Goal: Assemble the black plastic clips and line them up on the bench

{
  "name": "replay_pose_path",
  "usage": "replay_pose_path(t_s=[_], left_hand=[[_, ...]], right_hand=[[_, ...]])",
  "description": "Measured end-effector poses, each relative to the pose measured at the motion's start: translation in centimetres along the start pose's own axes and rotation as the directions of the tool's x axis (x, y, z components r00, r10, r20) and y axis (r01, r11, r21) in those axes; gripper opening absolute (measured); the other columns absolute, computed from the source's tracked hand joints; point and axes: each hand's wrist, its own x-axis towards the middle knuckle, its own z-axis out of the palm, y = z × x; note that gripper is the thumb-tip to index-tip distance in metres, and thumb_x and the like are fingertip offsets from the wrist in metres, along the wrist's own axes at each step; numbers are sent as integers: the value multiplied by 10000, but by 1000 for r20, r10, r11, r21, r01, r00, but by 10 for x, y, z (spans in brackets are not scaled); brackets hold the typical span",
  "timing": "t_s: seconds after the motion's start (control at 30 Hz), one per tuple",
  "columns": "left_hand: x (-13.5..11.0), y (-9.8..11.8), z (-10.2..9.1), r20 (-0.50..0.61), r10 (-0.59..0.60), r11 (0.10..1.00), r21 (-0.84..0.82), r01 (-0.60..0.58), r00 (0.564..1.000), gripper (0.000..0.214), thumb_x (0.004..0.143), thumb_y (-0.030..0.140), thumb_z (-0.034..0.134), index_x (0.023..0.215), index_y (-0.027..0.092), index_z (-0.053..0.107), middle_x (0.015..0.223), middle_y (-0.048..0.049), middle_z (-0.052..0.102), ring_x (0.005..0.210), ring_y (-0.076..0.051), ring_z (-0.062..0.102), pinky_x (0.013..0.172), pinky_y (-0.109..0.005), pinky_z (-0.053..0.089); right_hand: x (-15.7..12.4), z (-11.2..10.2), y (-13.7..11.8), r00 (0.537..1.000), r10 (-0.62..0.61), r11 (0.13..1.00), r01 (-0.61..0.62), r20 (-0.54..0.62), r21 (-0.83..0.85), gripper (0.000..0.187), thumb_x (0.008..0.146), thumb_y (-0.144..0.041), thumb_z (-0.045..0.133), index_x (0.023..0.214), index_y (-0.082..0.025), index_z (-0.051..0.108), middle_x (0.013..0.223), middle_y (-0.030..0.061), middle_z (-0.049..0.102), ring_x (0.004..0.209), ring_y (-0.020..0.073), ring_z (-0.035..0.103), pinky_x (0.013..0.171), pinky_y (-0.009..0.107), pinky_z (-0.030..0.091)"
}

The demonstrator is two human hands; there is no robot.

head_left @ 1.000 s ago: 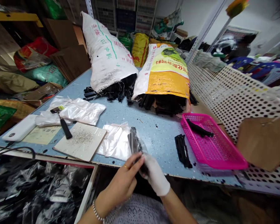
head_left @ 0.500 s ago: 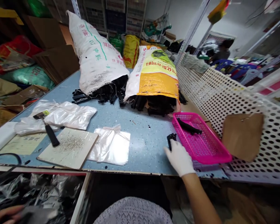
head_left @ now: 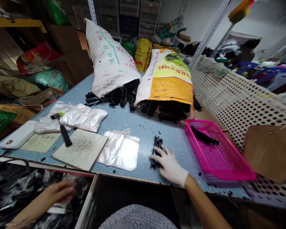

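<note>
My right hand [head_left: 170, 165], in a white glove, lies over long, narrow black plastic parts [head_left: 155, 153] on the blue table. Its fingers are bent across their right side and grip them. Low on the left, my bare left hand [head_left: 60, 192] is above clear bags of dark pieces [head_left: 38, 181] in an open compartment below the tabletop. That hand is blurred, its fingers look stretched out, and I make out nothing in them. Right of my gloved hand stands a pink plastic basket [head_left: 225, 162] with one black part [head_left: 204, 135] inside.
At the back, a white woven sack [head_left: 114, 63] and a yellow-and-white sack [head_left: 169, 76] spill black parts. A hammer-like tool [head_left: 64, 132], a square board [head_left: 76, 152], flat clear bags [head_left: 122, 152] and a white device [head_left: 19, 135] lie left. A perforated white panel [head_left: 238, 92] borders the right side.
My right hand has moved left from beside the pink basket, with the black parts now lying mid-table under its fingers. My left hand has come further into view over the bags; the view has shifted.
</note>
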Motion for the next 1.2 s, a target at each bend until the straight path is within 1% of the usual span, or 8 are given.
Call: replay_pose_path(t_s=[0.1, 0.17, 0.33, 0.5, 0.63, 0.77, 1.0, 1.2], left_hand=[[28, 51, 66, 180, 272, 959, 31, -282, 945, 358, 837, 518, 624, 1055, 239, 677, 924, -26, 726, 844, -216, 688, 796, -333, 561], [49, 89, 120, 62, 490, 842, 223, -491, 869, 224, 900, 390, 541, 979, 216, 659, 930, -41, 699, 850, -193, 664, 785, -302, 533], [91, 128, 198, -112, 590, 737, 478, -477, 800, 95, 859, 249, 578, 835, 169, 624, 932, -95, 627, 900, -233, 610, 745, -310, 462], [110, 112, 183, -115, 587, 758, 424, -495, 801, 161, 866, 237, 536, 730, 180, 600, 733, -28, 628, 682, -169, 605, 640, -258, 437], [116, 103, 171, -132, 611, 766, 348, -541, 781, 140, 864, 273, 545, 780, 178, 606, 682, -3, 660, 620, -145, 633, 590, -224, 474], [117, 96, 169, -132, 710, 686, 350, -637, 692, 182, 870, 163, 474, 902, 178, 653, 881, -46, 722, 807, -170, 686, 745, -285, 556], [106, 94, 166, -74, 854, 487, 461, -742, 515, 467, 901, 59, 395, 1302, 191, 594, 1342, -132, 594, 1246, -256, 546, 1048, -474, 479], [50, 106, 185, 241, 938, 110, 472, -875, 248, 616, 932, 21, 390, 1517, 205, 324, 1379, -164, 562, 1125, -249, 605, 926, -425, 562]], right_hand=[[-17, 8, 0, 997, 55, 992, -50, -47, 115, 376, 700, -292, 716, 1070, -236, 678, 1508, 88, 385, 1408, 356, 284, 1106, 500, 295], [-24, 16, 2, 960, 227, 970, -207, -165, 127, 405, 739, -293, 690, 1126, -188, 634, 1496, 139, 369, 1328, 321, 414, 1060, 439, 377], [-40, 31, 17, 839, 494, 867, -494, -229, 62, 599, 835, -303, 601, 1383, -112, 456, 1193, 184, 577, 1101, 338, 566, 927, 455, 453], [-46, 18, 18, 839, 535, 734, -406, -95, 545, 396, 865, -393, 563, 1169, -142, 602, 1057, 126, 637, 1008, 286, 594, 886, 404, 466], [-31, 16, -19, 929, 258, 45, -285, 265, 957, 403, 867, -533, 560, 932, -145, 648, 800, 61, 626, 664, 154, 577, 574, 244, 449], [-12, 31, -54, 848, 21, -492, -453, 530, 744, 476, 861, -555, 548, 959, -100, 651, 659, 32, 571, 432, 39, 398, 384, 135, 221], [-6, 43, -47, 836, -155, -591, -505, 526, 629, 478, 895, -527, 528, 999, -73, 639, 612, 22, 566, 373, 25, 313, 332, 124, 146], [19, 49, -54, 817, -256, -666, -537, 517, 518, 431, 908, -541, 514, 776, -137, 584, 566, -5, 549, 354, 19, 294, 328, 108, 172]])
